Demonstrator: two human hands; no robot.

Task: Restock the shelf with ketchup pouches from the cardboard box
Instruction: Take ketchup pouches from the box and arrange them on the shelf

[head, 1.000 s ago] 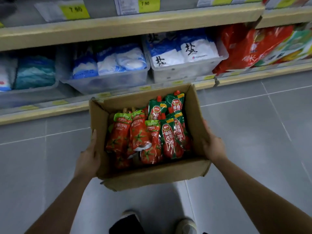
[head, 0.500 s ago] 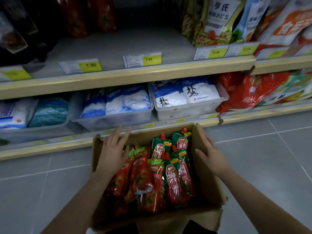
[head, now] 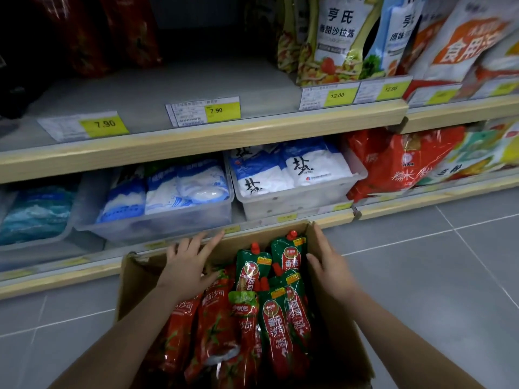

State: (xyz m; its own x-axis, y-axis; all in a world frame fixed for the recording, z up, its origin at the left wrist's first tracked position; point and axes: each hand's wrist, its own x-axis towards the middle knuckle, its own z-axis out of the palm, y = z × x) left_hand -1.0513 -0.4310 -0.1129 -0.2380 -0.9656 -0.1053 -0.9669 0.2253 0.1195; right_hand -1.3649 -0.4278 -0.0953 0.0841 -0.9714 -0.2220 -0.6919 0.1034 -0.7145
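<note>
From the head view, a brown cardboard box (head: 134,279) with matte, slightly worn walls stands on the grey tiled floor (head: 421,290) just before the lowest shelf. Inside lie glossy ketchup pouches (head: 276,324), soft and flat, red and green, some with red screw caps.

The left hand (head: 188,265) is over the left pouches with fingers straight and spread, holding nothing; whether it touches them I cannot tell. The right hand (head: 330,268) is flat, fingers straight, along the inner right wall, just beside the green pouches.

Above, the wood-edged shelf (head: 196,141) carries yellow price tags (head: 223,110).
</note>
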